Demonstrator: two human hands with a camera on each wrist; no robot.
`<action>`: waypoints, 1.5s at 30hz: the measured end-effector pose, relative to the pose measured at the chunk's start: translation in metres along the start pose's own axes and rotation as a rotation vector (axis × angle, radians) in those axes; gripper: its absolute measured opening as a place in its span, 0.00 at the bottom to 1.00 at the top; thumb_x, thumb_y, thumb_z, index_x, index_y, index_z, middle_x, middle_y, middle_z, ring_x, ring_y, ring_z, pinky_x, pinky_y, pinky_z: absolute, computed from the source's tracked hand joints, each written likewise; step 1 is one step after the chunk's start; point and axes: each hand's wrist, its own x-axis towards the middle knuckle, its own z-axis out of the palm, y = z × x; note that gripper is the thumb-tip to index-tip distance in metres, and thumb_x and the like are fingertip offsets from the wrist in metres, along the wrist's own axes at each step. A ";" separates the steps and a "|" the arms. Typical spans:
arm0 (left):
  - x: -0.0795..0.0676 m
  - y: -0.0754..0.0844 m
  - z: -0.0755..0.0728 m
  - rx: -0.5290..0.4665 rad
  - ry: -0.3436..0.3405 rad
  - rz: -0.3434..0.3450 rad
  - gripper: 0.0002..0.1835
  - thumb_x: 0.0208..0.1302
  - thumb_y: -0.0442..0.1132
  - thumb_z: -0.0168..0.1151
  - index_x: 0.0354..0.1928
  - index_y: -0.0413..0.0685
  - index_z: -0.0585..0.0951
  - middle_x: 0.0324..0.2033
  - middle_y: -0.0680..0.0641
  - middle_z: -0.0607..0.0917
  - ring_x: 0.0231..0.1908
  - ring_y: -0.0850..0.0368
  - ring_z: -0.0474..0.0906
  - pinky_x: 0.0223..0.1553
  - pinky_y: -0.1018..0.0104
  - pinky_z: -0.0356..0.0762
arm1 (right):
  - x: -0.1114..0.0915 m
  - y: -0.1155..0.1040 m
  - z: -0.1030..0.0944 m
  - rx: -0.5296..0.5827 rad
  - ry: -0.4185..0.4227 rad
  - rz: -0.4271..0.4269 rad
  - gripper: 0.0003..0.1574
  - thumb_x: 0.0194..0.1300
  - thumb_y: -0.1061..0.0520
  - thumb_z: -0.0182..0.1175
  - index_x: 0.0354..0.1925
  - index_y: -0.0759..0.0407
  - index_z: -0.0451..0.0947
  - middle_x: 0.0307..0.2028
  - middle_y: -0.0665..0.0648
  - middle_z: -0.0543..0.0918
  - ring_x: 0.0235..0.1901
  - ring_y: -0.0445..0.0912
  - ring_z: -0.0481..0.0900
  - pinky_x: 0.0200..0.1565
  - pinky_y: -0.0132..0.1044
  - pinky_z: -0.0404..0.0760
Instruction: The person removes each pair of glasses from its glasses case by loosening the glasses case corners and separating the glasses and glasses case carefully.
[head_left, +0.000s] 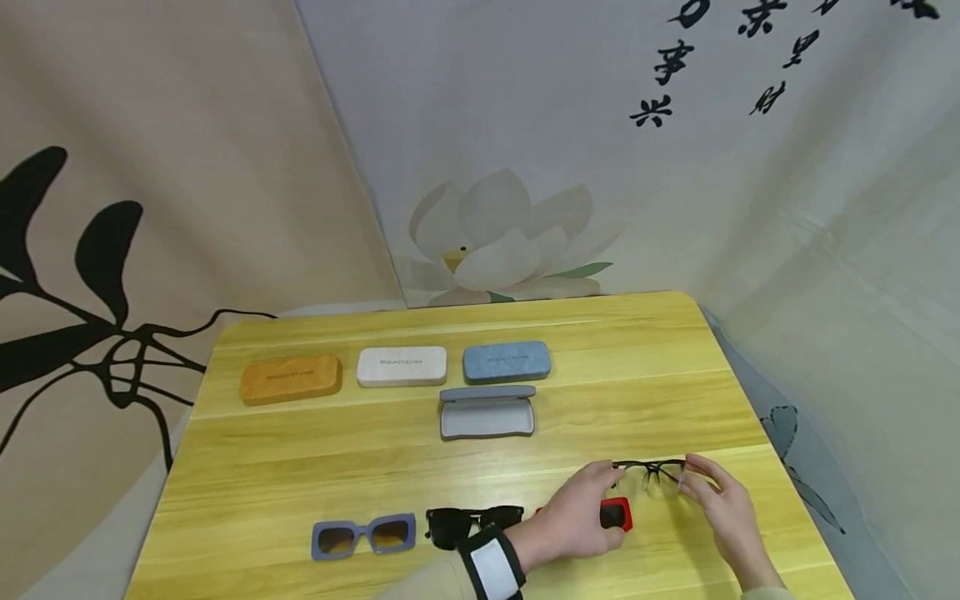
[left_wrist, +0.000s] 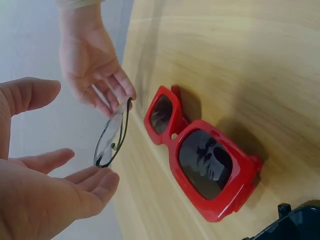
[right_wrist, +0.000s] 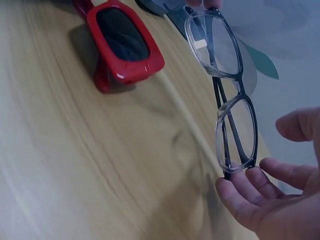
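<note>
A pair of eyeglasses [head_left: 651,463] with a dark upper frame and clear lenses is raised above the table's right side. My left hand [head_left: 581,517] touches one end with its fingertips, and my right hand [head_left: 723,508] touches the other. In the right wrist view the temples of the eyeglasses [right_wrist: 241,85] lie folded behind the lenses. Both thumbs stand apart from the frame. Below the left hand lie red sunglasses [left_wrist: 174,147], partly hidden by that hand in the head view.
Black sunglasses [head_left: 450,528] and purple sunglasses [head_left: 363,536] lie left of the red pair. Behind them an open grey case [head_left: 487,417] stands in front of orange [head_left: 291,379], white [head_left: 402,367] and blue [head_left: 507,362] closed cases. Printed curtains [head_left: 525,125] hang behind the wooden table [head_left: 337,467].
</note>
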 end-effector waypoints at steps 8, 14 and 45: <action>0.005 0.006 0.014 0.217 -0.043 0.059 0.41 0.60 0.44 0.71 0.76 0.47 0.69 0.76 0.44 0.65 0.75 0.51 0.61 0.72 0.57 0.64 | 0.001 0.012 -0.008 0.017 0.034 0.013 0.36 0.77 0.58 0.57 0.74 0.75 0.60 0.63 0.65 0.70 0.40 0.29 0.82 0.49 0.25 0.82; 0.007 0.005 0.027 0.378 -0.063 0.098 0.41 0.60 0.48 0.72 0.76 0.51 0.69 0.77 0.45 0.64 0.77 0.53 0.57 0.74 0.56 0.61 | 0.001 0.019 -0.015 0.011 0.036 0.048 0.36 0.78 0.57 0.56 0.75 0.74 0.59 0.63 0.62 0.72 0.40 0.27 0.82 0.50 0.25 0.82; 0.008 -0.008 0.062 0.686 -0.119 0.151 0.44 0.57 0.56 0.73 0.76 0.55 0.69 0.75 0.49 0.67 0.79 0.51 0.52 0.74 0.41 0.57 | -0.002 0.026 -0.027 -0.178 0.103 0.079 0.35 0.79 0.53 0.53 0.74 0.71 0.63 0.70 0.72 0.68 0.36 0.18 0.69 0.43 0.24 0.79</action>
